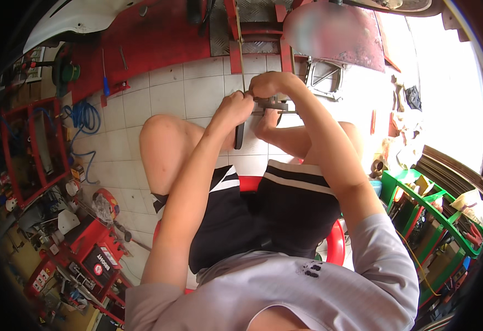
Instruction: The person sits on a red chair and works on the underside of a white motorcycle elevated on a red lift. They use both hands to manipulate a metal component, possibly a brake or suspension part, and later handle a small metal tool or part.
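Observation:
Above the tiled floor and close together, both my hands have their fingers closed. My left hand (236,108) is curled with its fingertips against a small part that I cannot make out. Just above and to its right, my right hand (269,84) bends over the same spot, its fingertips hidden. A thin straight rod or cable (242,63) runs from the far side down to my fingers. Below my right hand is a dark metal piece (274,104) with a thin bar, near my foot. A dark strip (239,136) hangs below my left hand.
A red lift platform (158,44) crosses the far side, with a blue-handled screwdriver (105,83) on it. A coiled blue hose (84,117) lies at left near a red tool cart (87,243). A green tool rack (434,209) stands right. I sit on a red stool (336,243).

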A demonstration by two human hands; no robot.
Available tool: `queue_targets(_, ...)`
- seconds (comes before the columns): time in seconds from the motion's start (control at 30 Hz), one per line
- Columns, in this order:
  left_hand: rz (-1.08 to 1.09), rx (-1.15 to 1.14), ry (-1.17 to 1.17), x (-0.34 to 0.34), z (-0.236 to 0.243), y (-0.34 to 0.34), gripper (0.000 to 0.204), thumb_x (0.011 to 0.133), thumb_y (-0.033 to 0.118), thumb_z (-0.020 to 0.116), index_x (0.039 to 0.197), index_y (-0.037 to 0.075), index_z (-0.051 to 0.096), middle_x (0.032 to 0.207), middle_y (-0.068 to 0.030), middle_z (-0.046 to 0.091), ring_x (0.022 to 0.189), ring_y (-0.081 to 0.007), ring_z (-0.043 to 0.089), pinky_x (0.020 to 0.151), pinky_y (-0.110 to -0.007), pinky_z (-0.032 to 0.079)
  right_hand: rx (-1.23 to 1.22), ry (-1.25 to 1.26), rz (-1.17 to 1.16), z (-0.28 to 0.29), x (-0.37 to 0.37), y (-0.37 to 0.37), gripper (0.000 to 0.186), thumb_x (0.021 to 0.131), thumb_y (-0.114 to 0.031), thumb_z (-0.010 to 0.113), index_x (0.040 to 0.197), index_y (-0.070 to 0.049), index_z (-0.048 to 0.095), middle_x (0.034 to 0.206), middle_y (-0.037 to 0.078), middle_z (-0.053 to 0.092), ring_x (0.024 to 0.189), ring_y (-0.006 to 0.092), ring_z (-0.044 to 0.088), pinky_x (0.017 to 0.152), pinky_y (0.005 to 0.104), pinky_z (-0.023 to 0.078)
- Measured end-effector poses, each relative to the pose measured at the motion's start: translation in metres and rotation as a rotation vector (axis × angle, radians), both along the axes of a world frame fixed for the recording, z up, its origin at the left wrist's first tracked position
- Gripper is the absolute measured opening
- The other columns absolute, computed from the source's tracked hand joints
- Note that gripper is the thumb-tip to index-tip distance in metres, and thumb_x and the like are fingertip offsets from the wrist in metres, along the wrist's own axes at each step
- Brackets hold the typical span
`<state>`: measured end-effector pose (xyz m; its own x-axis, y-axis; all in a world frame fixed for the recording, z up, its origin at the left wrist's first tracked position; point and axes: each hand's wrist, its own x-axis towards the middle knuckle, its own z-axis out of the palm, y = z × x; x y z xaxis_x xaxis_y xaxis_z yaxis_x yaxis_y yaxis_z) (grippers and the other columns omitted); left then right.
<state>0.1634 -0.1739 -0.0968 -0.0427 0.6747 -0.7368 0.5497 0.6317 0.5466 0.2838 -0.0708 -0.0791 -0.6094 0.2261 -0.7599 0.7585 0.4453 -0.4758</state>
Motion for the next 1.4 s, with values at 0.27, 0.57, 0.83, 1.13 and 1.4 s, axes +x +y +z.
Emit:
queue_targets(0.27,0.243,0.010,-0.257,0.004,0.042,-0.002,0.043,0.094,0.031,0.047,0.109,-0.009,0.048,0.079,-0.0104,0.060,0.058,-0.0170,0.057,0.052,-0.031,0.046,-0.075,0.117,-0.100,0.034,0.019,0.002,0.037,0.085,-0.019,0.047,0.113,-0.006,0.068,0.106,0.016,0.068,0.098,0.0343,0.062,0.087,0.0435,0.045)
queue_targets(0.57,0.345,0.232,-0.310,0.006,0.065,-0.009,0.061,0.088,0.033,0.059,0.127,-0.009,0.038,0.066,-0.0116,0.061,0.051,-0.0181,0.057,0.047,-0.030,0.045,0.534,0.773,-0.486,0.188,0.068,-0.027,0.029,0.096,-0.024,0.054,0.108,0.001,0.063,0.092,0.017,0.067,0.082,0.0288,0.065,0.073,0.0370,0.050)
queue_targets(0.83,0.558,0.441,-0.866,0.001,0.094,-0.005,0.041,0.090,0.032,0.059,0.116,0.003,0.045,0.066,-0.0079,0.059,0.047,-0.0115,0.054,0.040,-0.024,0.039,-0.154,0.342,-0.252,0.142,0.060,-0.112,0.039,0.093,-0.034,0.056,0.115,-0.003,0.065,0.096,0.020,0.068,0.098,0.0259,0.062,0.085,0.0358,0.048)
queue_targets(1.13,0.415,0.671,-1.033,-0.009,0.095,-0.008,0.040,0.095,0.025,0.046,0.130,0.005,0.043,0.083,-0.0124,0.066,0.063,-0.0157,0.060,0.055,-0.027,0.045,-0.604,1.283,-1.221,0.062,0.038,-0.073,0.062,0.089,-0.024,0.061,0.140,0.003,0.037,0.127,0.015,0.055,0.117,0.0274,0.054,0.100,0.0447,0.041)
queue_targets(1.4,-0.147,0.912,-0.289,-0.025,0.109,-0.011,0.043,0.080,0.015,0.072,0.118,0.002,0.055,0.068,-0.0073,0.063,0.057,-0.0091,0.061,0.050,-0.025,0.044,-1.017,1.625,-1.530,0.055,0.015,-0.101,0.058,0.084,-0.033,0.062,0.127,0.002,0.044,0.121,0.015,0.057,0.118,0.0278,0.050,0.105,0.0393,0.034)
